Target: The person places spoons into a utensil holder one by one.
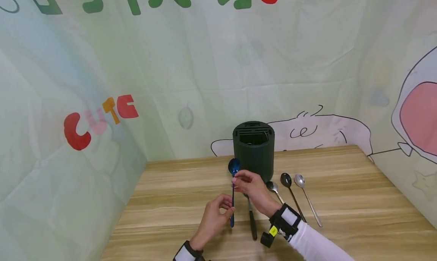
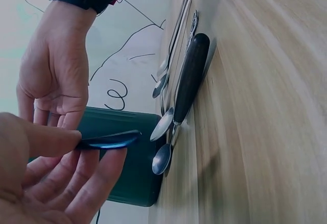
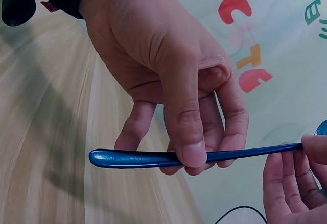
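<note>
A shiny blue spoon is held upright over the table, bowl at the top, by both hands. My left hand pinches the lower part of its handle between thumb and fingers. Higher up, just under the bowl, my right hand pinches the same handle. In the left wrist view the flat handle end of the blue spoon sticks out past the left fingertips. The right wrist view shows the handle running across both grips; most of the bowl is cut off there.
Behind the hands stands a dark green cylindrical holder with a slotted top. A black-handled utensil lies below the right hand. Further right lie a partly hidden spoon, a dark spoon and a silver spoon. Printed cloth borders the wooden table.
</note>
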### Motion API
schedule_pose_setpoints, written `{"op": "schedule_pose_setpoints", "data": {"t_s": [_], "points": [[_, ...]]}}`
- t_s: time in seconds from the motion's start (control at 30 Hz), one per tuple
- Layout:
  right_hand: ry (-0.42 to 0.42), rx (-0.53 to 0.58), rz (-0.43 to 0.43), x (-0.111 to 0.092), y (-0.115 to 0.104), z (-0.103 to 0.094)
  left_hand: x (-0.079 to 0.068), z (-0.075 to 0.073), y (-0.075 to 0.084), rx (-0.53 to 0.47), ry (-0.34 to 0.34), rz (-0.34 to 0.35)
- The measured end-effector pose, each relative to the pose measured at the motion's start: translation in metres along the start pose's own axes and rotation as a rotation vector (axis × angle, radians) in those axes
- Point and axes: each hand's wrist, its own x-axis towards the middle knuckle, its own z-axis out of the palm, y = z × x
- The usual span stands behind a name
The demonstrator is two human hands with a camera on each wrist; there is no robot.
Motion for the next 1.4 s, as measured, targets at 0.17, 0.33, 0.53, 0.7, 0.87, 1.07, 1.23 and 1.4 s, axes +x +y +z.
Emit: {"op": "schedule_pose_setpoints", "data": {"t_s": [0.17,0.33,0.53,0.7,0.87,1.07,1.23,1.4], "points": [[0.001,-0.026,-0.014,0.000,-0.002,-0.002,0.002,0.002,0.001,-0.033,-0.003,-0.024],[0.009,-0.046,-0.025,-0.002,-0.005,-0.003,0.004,0.004,0.001,-0.124,-0.003,-0.078],[-0.003,-0.090,-0.067,-0.003,-0.017,-0.006,0.011,0.004,0.005,-0.158,0.008,-0.063],[-0.004,-0.160,-0.127,-0.003,-0.029,-0.011,0.019,0.004,0.011,-0.116,0.016,-0.029],[-0.005,-0.214,-0.174,-0.002,-0.040,-0.016,0.028,0.005,0.019,-0.118,0.027,0.007],[-0.003,-0.280,-0.207,-0.001,-0.051,-0.021,0.041,0.007,0.025,-0.133,0.053,0.058],[0.015,-0.280,-0.233,0.002,-0.060,-0.026,0.051,0.008,0.032,-0.153,0.057,0.073],[0.031,-0.302,-0.276,0.005,-0.071,-0.031,0.062,0.007,0.041,-0.127,0.069,0.099]]}}
